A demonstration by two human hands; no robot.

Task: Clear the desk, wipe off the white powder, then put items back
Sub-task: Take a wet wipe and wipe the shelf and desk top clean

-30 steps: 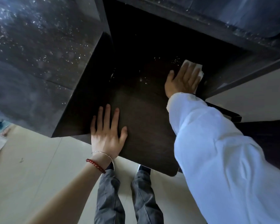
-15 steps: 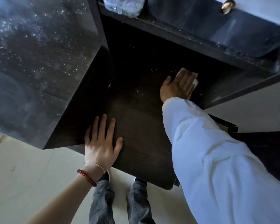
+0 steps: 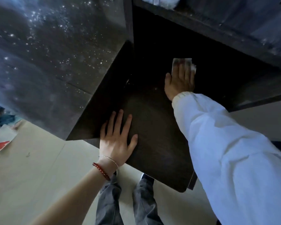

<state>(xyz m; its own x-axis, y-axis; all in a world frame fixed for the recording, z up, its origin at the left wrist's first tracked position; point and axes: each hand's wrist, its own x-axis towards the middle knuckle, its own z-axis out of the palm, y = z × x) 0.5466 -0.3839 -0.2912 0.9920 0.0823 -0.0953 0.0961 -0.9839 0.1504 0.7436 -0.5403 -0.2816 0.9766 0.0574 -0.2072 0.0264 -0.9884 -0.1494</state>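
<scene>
Dark wood fills most of your view: a low desk shelf (image 3: pixel 152 127) set in a recess, with a taller dark surface (image 3: pixel 47 62) rising just left of it, speckled all over with white powder (image 3: pixel 44 39). Your left hand (image 3: pixel 117 140) lies flat on the near left part of that shelf, fingers straight and slightly spread, holding nothing; a red bead bracelet (image 3: pixel 101 171) and a thin chain sit at its wrist. Your right hand (image 3: pixel 180 80), in a white sleeve (image 3: pixel 225 151), reaches deeper into the recess and presses a white cloth (image 3: pixel 182 62) flat against the back of the shelf, fingers straight on top of it, the cloth's far edge showing beyond the fingertips. A few pale specks lie on the shelf between your two hands. Below the shelf's front edge you see your grey trousers (image 3: pixel 125 205) over a pale floor (image 3: pixel 31 176), and far left of the shelf a white paper with a red mark (image 3: pixel 0 142) lies on that floor.
</scene>
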